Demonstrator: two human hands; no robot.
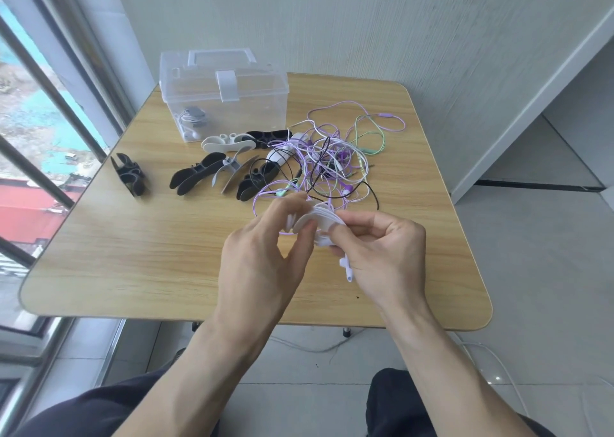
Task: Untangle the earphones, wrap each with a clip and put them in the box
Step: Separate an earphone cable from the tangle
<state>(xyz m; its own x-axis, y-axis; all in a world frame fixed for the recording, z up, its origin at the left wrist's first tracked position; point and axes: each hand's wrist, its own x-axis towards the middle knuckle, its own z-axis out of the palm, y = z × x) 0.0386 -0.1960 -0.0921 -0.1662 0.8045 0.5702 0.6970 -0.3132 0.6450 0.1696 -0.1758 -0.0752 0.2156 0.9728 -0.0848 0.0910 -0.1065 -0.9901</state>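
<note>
Above the light wooden table (pixel 133 257), the left hand (pixel 262 257) and right hand (pixel 382 257) both pinch a white winged plastic clip (pixel 315 222) wound with white earphone cord; an earbud dangles below, half hidden. Behind lie tangled purple, green, black and white earphones (pixel 332 157) and the clear plastic box (pixel 222 97). No writing shows.

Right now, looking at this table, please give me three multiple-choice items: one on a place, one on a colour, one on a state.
1. Where does the clear box stand?
A. far left of the table
B. near right corner
C. on the floor

2. What colour is the clip in the hands?
A. black
B. white
C. green

3. What is the box's state?
A. lid off
B. tipped over
C. lid on, one wrapped earphone inside

Answers: 1 A, it stands at the far left edge. 2 B, both hands hold a white clip. 3 C, the latch hangs down and a bundle shows through the wall.
</note>
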